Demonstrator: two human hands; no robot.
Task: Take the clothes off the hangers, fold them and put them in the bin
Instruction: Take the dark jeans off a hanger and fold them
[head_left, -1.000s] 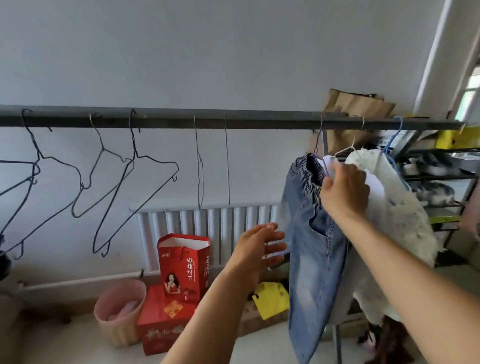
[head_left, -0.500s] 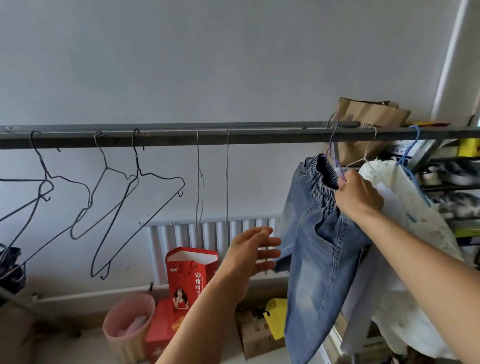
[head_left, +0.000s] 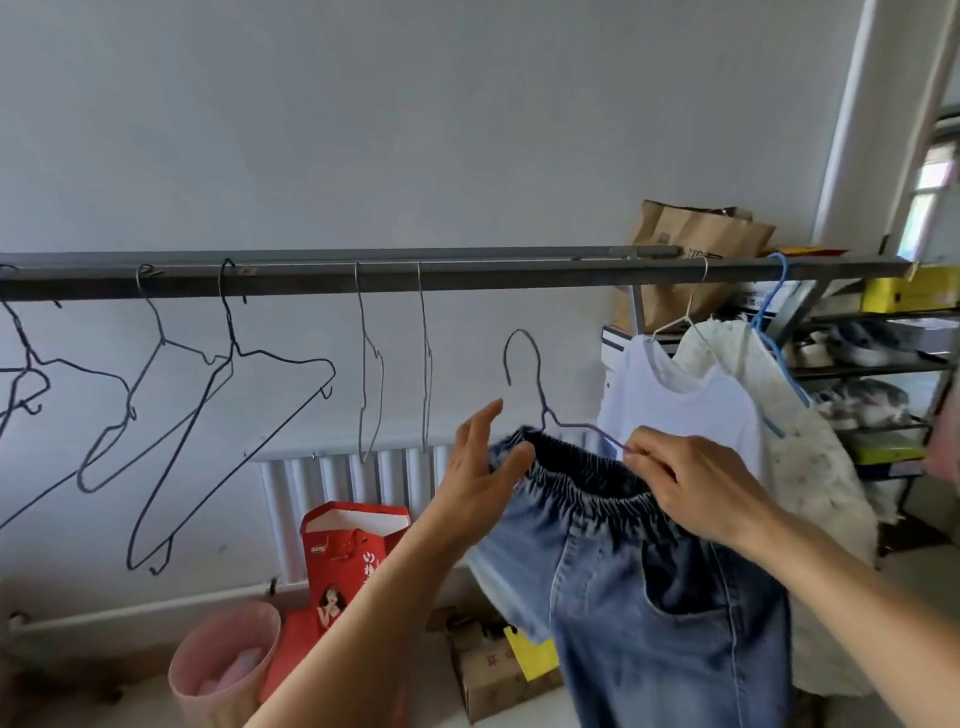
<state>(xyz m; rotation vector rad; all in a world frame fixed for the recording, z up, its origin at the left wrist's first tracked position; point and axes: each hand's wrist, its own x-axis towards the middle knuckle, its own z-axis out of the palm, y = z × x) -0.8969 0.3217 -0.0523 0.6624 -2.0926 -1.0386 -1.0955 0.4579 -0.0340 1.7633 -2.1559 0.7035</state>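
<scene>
Blue jeans (head_left: 639, 587) with an elastic waistband hang on a purple wire hanger (head_left: 540, 395) that is off the grey rail (head_left: 467, 275) and below it. My right hand (head_left: 696, 488) grips the hanger's arm and the waistband at the right. My left hand (head_left: 485, 467) touches the waistband's left end with fingers spread. Still on the rail hang a white T-shirt (head_left: 675, 410) on a white hanger and a cream patterned garment (head_left: 810, 467) on a blue hanger. A pink bin (head_left: 226, 660) stands on the floor at the lower left.
Several empty wire hangers (head_left: 228, 415) hang along the rail's left and middle. A red gift bag (head_left: 353, 556), a cardboard box (head_left: 488, 670) and a white radiator (head_left: 337, 488) sit below. A shoe rack (head_left: 878, 374) stands at the right, with a brown paper bag (head_left: 696, 249) behind the rail.
The jeans' hanger has come off the rail and moved down and left in my right hand. My left hand has risen to the waistband. The white T-shirt is now uncovered.
</scene>
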